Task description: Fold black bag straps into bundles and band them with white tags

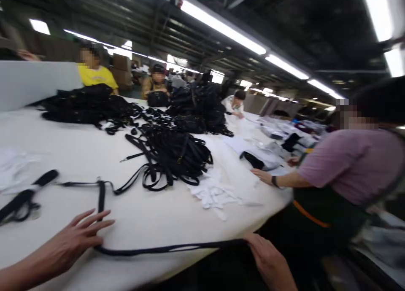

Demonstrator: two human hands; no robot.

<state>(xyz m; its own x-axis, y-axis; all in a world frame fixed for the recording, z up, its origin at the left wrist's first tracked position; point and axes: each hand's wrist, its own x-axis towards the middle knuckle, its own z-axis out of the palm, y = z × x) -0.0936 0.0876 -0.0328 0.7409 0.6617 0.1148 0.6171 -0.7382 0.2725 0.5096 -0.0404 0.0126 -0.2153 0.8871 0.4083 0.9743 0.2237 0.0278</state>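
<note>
A long black webbing strap (167, 249) runs across the near edge of the white table. My right hand (268, 261) is closed on its right end, at the table's edge. My left hand (76, 238) lies over the strap's bend at the left, its fingers stretched out and apart; the strap passes under them. From there the strap goes up the table to a metal clip and a thinner stretch that trails toward a heap of black straps (180, 156). How the strap sits beneath my left fingers is hidden.
A folded black strap bundle (23, 200) lies at the left. White scraps (213, 189) lie beside the strap heap. Black bags (199, 105) are piled farther back. A co-worker in a purple shirt (357, 164) leans in at the right; other people are across the white table (152, 223).
</note>
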